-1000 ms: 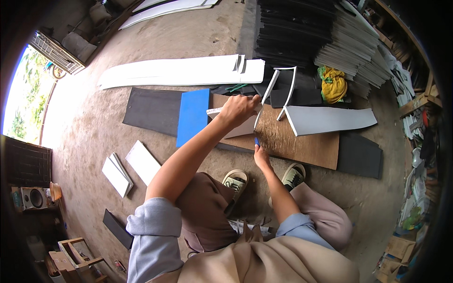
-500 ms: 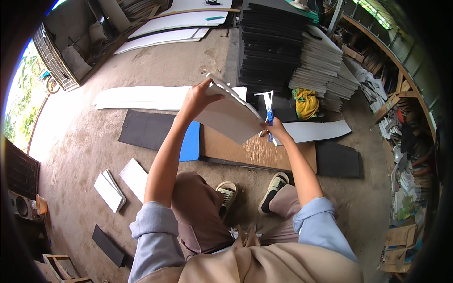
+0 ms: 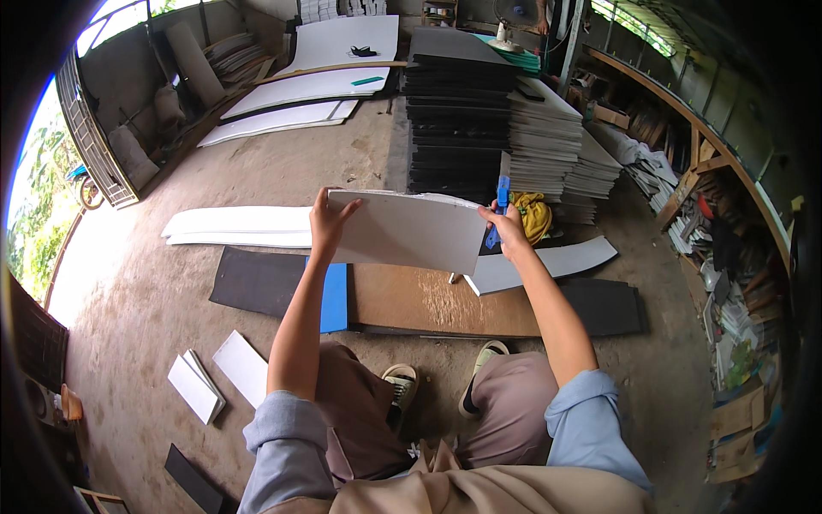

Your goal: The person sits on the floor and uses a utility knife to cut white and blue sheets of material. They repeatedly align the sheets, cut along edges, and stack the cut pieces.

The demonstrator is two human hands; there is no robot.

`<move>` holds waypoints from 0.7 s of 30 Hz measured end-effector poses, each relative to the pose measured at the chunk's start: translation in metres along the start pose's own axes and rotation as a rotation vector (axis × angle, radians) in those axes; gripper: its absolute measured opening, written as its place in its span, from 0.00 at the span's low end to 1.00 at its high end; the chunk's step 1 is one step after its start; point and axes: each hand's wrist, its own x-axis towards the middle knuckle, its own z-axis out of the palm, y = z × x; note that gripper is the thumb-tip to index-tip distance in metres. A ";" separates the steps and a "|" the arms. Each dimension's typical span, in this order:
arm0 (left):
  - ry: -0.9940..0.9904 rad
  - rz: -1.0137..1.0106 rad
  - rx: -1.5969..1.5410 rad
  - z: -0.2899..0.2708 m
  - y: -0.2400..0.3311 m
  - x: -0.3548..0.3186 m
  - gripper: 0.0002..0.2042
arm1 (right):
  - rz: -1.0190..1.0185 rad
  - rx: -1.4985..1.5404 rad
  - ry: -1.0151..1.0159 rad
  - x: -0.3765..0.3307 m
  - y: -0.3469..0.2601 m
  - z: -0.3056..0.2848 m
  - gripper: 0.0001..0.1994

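Observation:
Between my hands a white foam sheet (image 3: 409,230) is held up, its broad face toward me and its long edge on top. My left hand (image 3: 329,224) grips the sheet's upper left corner, thumb on the near face. At the right end my right hand (image 3: 505,226) pinches the sheet's edge and also holds a blue utility knife (image 3: 503,197), blade pointing up and away from the sheet. Below the sheet lies a brown board (image 3: 437,295) with a scuffed surface. A blue piece (image 3: 335,295) is beside its left end, partly behind my left forearm.
White strips (image 3: 240,224) and a dark sheet (image 3: 257,283) lie at left; another white strip (image 3: 548,265) is at right. Tall stacks of black sheets (image 3: 454,120) and white sheets (image 3: 544,128) stand ahead, near a yellow cloth (image 3: 533,218). Small white pieces (image 3: 195,387) lie on the floor.
The sheet has turned from a slant to nearly level, its face now toward me. My right hand has risen with the knife. The view has tilted up.

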 end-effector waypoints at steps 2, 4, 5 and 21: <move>0.003 0.064 -0.056 0.009 -0.012 -0.005 0.20 | -0.001 0.140 0.083 0.003 0.002 -0.003 0.13; 0.019 0.130 -0.107 0.017 -0.019 -0.008 0.22 | 0.036 0.252 0.176 0.002 0.002 -0.002 0.13; 0.022 0.086 -0.072 0.020 -0.022 -0.007 0.24 | 0.071 0.293 0.229 0.002 0.000 0.001 0.14; -0.544 0.562 0.225 0.100 0.026 -0.053 0.38 | 0.292 0.499 -0.033 -0.019 -0.009 0.050 0.15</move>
